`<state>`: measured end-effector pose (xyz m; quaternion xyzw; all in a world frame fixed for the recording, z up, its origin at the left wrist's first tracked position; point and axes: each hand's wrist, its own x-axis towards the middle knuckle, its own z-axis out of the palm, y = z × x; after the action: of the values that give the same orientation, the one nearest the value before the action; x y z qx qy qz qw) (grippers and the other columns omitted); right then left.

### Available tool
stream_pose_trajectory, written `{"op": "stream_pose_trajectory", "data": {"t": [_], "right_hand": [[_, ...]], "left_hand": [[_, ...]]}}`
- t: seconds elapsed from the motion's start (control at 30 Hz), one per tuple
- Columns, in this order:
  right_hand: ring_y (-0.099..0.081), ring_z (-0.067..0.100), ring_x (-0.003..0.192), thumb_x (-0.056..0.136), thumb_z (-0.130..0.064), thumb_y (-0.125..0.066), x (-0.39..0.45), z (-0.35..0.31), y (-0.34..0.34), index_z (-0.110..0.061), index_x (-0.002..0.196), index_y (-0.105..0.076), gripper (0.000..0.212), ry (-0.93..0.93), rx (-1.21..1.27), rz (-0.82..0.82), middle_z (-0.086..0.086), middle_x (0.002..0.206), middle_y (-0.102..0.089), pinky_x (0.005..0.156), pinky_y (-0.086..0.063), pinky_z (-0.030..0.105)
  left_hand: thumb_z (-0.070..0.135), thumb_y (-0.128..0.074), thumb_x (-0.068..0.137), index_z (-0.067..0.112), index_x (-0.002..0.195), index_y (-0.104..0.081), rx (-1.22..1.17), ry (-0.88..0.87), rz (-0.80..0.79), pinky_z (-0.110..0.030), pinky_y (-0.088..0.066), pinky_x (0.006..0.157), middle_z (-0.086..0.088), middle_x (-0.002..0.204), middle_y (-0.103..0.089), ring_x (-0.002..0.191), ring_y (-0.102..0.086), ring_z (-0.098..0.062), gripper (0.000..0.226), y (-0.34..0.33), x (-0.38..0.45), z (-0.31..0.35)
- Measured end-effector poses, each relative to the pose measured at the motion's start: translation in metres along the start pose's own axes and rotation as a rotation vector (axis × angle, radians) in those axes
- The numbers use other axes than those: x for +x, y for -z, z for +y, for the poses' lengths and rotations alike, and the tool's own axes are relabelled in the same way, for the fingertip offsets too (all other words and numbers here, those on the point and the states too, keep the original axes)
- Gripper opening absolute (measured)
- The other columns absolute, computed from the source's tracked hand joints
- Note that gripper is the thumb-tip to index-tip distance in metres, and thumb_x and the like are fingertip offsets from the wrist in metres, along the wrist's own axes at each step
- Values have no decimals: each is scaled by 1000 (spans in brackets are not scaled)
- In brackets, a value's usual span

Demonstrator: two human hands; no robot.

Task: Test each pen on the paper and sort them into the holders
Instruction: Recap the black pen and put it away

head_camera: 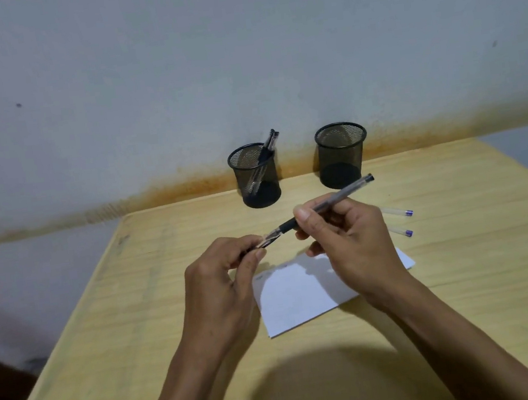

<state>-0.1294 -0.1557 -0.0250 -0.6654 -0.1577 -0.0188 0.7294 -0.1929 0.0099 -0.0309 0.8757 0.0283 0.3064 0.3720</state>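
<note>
- Right hand (349, 242): we saw its fingers (305, 214) curled round the black-grip pen (324, 206), thumb on top, gripping the barrel just behind the rubber grip.
- That pen was held in the air above the desk (467, 273), tilted, with the cap end up toward the right holder and the tip end down to the left.
- Left hand (221, 292): fingers curled, thumb and forefinger pinching the clear cap (266, 240) at the pen's tip end; we could not tell whether the cap was on or off the tip.
- Both hands were above the near-left corner of the white paper (295, 296), which lay flat on the desk, partly hidden by the right hand.
- We noted two capped pens with blue ends (406, 223) lying on the desk to the right of the right hand, just beyond the paper.
- Left mesh holder (257, 175) stood upright at the desk's back edge with pens in it, leaning right.
- Right mesh holder (341, 154) stood upright beside it, apart; we saw no pens through its mesh.
- Desk was light wood, pushed against a grey wall (236, 52) with an orange-brown stain band along its base.
</note>
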Motion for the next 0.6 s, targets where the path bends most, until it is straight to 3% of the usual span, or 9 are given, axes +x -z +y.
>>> {"op": "stream_pose_trajectory", "data": {"t": [0.3,0.47,0.6], "right_hand": [[-72,9,74,91,-22,-70,0,-13,-9,-13,93,-73,10,32,0,-16,4,79,-75,59,-60,25],[-72,9,72,83,-35,-70,-1,-17,-12,-13,91,-72,23,48,18,4,-6,72,-74,57,-56,22],[-73,10,73,80,-39,-68,-1,-19,-14,-14,92,-73,28,62,-20,-9,-3,76,-76,57,-57,22]], "left_hand": [[10,-70,87,17,98,-77,-34,2,31,-9,-45,72,14,90,-71,84,-66,-1,15,10,-2,1],[8,-71,86,18,99,-77,-47,-16,54,-8,-45,73,15,90,-71,84,-65,2,17,15,-1,-1],[9,-71,86,18,99,-77,-54,-21,43,-7,-44,73,15,91,-71,85,-66,1,16,16,-2,0]]}}
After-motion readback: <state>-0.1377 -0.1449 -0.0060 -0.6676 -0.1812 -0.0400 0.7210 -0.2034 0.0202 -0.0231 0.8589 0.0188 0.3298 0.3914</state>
